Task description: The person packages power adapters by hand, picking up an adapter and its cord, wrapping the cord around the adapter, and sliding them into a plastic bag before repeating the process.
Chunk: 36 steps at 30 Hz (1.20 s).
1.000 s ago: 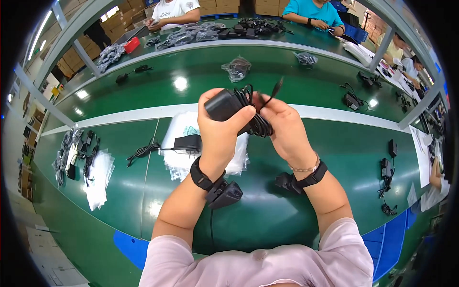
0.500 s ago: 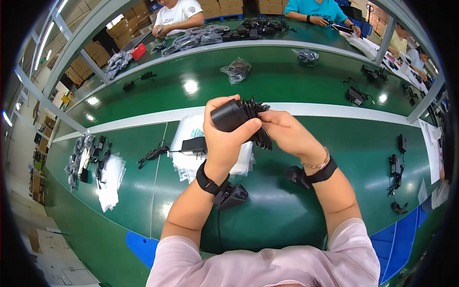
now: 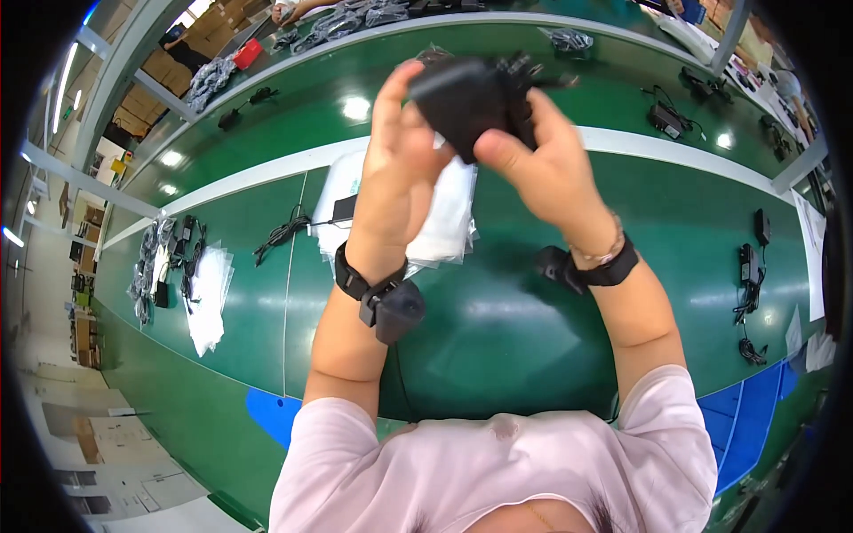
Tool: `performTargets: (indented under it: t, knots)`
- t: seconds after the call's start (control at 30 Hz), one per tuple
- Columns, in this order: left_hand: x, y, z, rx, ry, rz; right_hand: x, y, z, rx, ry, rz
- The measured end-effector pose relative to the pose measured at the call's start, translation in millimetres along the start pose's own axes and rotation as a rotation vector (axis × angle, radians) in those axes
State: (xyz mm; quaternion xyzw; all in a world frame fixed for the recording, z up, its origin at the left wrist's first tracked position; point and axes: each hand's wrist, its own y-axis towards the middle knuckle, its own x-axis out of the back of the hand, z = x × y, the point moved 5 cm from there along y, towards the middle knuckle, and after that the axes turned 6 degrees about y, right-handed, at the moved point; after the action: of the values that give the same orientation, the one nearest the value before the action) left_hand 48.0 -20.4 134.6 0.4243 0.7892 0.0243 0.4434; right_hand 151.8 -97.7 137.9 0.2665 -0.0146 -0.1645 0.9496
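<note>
Above the far edge of the bench I hold up a black power adapter [image 3: 462,102], blurred by motion, with its bundled cable [image 3: 524,80] at the right end. My right hand [image 3: 555,173] grips it, thumb across the near side and fingers behind the cable end. My left hand [image 3: 391,169] holds the left end, its fingers partly hidden behind the adapter. Beneath my left hand lies a stack of clear plastic bags [image 3: 453,213]. Another black adapter [image 3: 344,209] rests on the bags, partly covered by my left forearm, its coiled cable [image 3: 283,235] reaching left.
Left on the green bench are more plastic bags [image 3: 211,298] and bagged cables [image 3: 147,266]. Adapters with cables [image 3: 749,266] lie at the right. Beyond a white rail [image 3: 657,151] runs a green surface holding an adapter [image 3: 665,117] and a bagged item [image 3: 566,40]. Other people work at the far side.
Both hands have lifted the adapter up and away from me, turning it so a broad black face shows. My view has shifted slightly.
</note>
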Motion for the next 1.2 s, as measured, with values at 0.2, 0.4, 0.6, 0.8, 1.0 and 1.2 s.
performTargets:
  t: [0.2,0.4,0.6,0.8,1.0,1.2]
  knots:
    - [69,-28,52,0.196,2.160,0.110,51,6,38,0.186,0.054,-0.236]
    - [88,-19,69,0.315,2.300,0.202,61,-3,46,0.256,-0.239,-0.366]
    - [107,-9,30,0.641,1.792,-0.010,66,3,38,0.193,-0.225,-0.243]
    - [105,-17,-2,0.685,1.750,-0.175,53,1,48,0.233,-0.227,-0.162]
    - [127,-22,-2,0.540,1.263,-0.335,53,2,34,0.073,-0.079,-0.155]
    - [136,-28,-15,0.603,1.464,-0.274,47,-6,24,-0.022,-0.096,-0.123]
